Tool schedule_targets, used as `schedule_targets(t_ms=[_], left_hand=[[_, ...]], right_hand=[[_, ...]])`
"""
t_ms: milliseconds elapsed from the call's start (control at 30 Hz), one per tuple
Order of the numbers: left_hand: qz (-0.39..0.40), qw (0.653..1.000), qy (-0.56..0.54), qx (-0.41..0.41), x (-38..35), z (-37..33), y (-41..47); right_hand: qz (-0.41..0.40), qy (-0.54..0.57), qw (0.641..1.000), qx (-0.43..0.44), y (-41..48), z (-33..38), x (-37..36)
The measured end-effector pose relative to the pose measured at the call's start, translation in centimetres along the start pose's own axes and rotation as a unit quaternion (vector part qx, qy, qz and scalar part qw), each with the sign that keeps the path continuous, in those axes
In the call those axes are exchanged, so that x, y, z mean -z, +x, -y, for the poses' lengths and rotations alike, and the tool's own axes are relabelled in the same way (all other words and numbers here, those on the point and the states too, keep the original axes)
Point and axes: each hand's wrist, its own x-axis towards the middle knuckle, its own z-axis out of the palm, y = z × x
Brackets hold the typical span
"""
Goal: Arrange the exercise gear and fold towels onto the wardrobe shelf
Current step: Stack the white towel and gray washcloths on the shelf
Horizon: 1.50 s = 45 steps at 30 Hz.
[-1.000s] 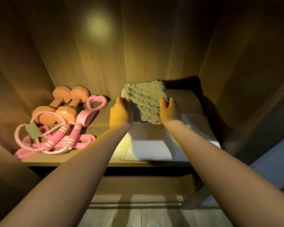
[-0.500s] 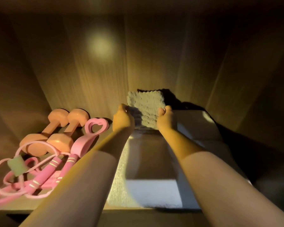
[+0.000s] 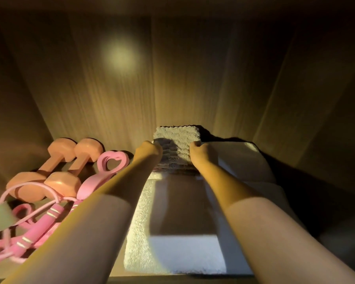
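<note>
The left hand point(image 3: 150, 151) and right hand point(image 3: 201, 153), equally near, grip the small towel point(image 3: 177, 136) by its sides, straight ahead over the white towels point(image 3: 172, 218).

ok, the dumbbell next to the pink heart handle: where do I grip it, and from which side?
Take the dumbbell by the thin bar between its heads, from above. It lies flat, front to back, with the other dumbbell close on its left and the heart handle on its right, so a side approach looks cramped. The heads look too wide for a grip.
</note>
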Motion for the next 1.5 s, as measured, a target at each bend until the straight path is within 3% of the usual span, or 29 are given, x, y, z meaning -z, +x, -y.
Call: schedule_targets(t_ms=[100, 200, 433, 633, 733, 833, 867, 933, 1000, 1100, 1233, 1500], left_hand=[[0.005, 0.999, -0.016, -0.05, 0.2, 0.0, -0.1], [-0.04, 0.993, -0.054, -0.096, 0.0, 0.7, -0.3], [-0.06, 0.994, -0.046, -0.084, -0.5, 1.3, -0.7], [-0.057, 0.987, -0.097, -0.116, -0.2, 1.3, -0.9], [-0.102, 0.985, -0.051, -0.127, -0.3, 1.1, -1.2], [-0.179, 0.95, -0.003, -0.256, 0.2, 0.8, -1.6], [-0.167, 0.932, 0.027, -0.32, 0.4, 0.7, -1.6], [-0.1, 0.905, 0.117, -0.396, 0.2, 0.8, -1.5], [-0.022, 0.907, 0.197, -0.372, -0.7, 1.3, -1.3], [0.053, 0.917, 0.258, -0.3, -1.7, 1.6, -0.8], [0.079, 0.924, 0.27, -0.259, -2.0, 1.6, 0.1], [0.078, 0.943, 0.246, -0.211, -2.0, 1.9, -0.3]], right_hand=[[0.014, -0.003, 0.999, 0.052, -0.1, -0.4, 0.2], [0.019, 0.003, 0.994, 0.105, -0.5, -1.1, 0.3], [-0.022, 0.004, 0.997, 0.071, -0.2, -0.9, 0.0], [-0.047, 0.002, 0.995, 0.09, -0.3, -1.2, -0.1], [-0.071, -0.003, 0.99, 0.119, -0.4, -1.3, -0.2], [-0.131, -0.057, 0.954, 0.265, -0.2, -1.3, 0.4], [-0.117, -0.077, 0.936, 0.324, 0.0, -1.3, 0.5], [-0.012, -0.159, 0.907, 0.389, 0.5, -1.4, 0.4], [0.105, -0.247, 0.888, 0.373, 1.1, -2.1, 0.0], [0.172, -0.289, 0.886, 0.318, 2.2, -2.8, -0.5], [0.201, -0.3, 0.893, 0.268, 3.0, -3.1, -1.2], [0.168, -0.304, 0.913, 0.213, 3.7, -4.0, -1.3]])
